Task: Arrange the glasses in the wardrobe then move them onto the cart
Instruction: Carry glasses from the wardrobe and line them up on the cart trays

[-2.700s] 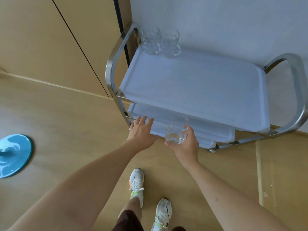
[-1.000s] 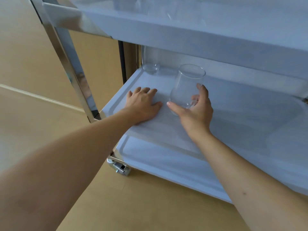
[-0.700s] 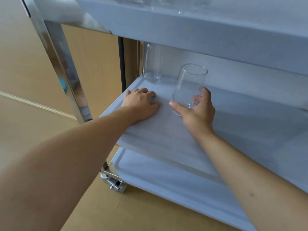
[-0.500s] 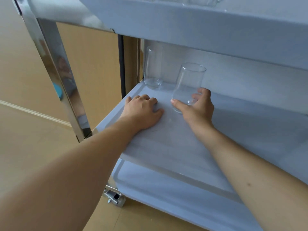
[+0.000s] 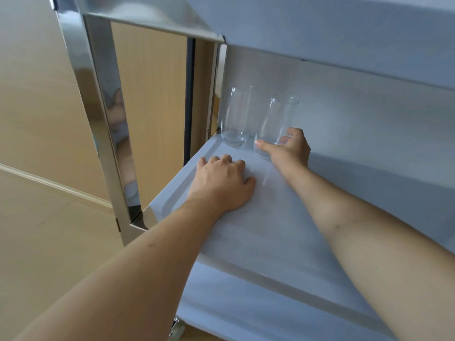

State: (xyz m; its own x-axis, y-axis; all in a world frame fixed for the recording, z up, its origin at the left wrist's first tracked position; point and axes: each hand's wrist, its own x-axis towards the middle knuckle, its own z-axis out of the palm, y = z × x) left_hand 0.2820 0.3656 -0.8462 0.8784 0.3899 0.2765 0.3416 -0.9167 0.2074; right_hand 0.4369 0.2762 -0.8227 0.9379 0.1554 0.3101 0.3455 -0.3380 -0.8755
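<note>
The right hand (image 5: 289, 150) grips a clear stemless glass (image 5: 275, 124) on the cart's pale middle shelf (image 5: 283, 230), just beside a second clear glass (image 5: 235, 116) far left. Left hand (image 5: 221, 185) rests flat. Nudging further risks clinking them.

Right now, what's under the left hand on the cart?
The left hand rests flat on the bare white middle shelf. Whatever lies beneath its palm is covered.

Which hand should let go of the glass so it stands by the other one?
The right hand. It already holds the glass, close beside the corner glass on the middle shelf. The left hand rests on the shelf, holding nothing.
</note>
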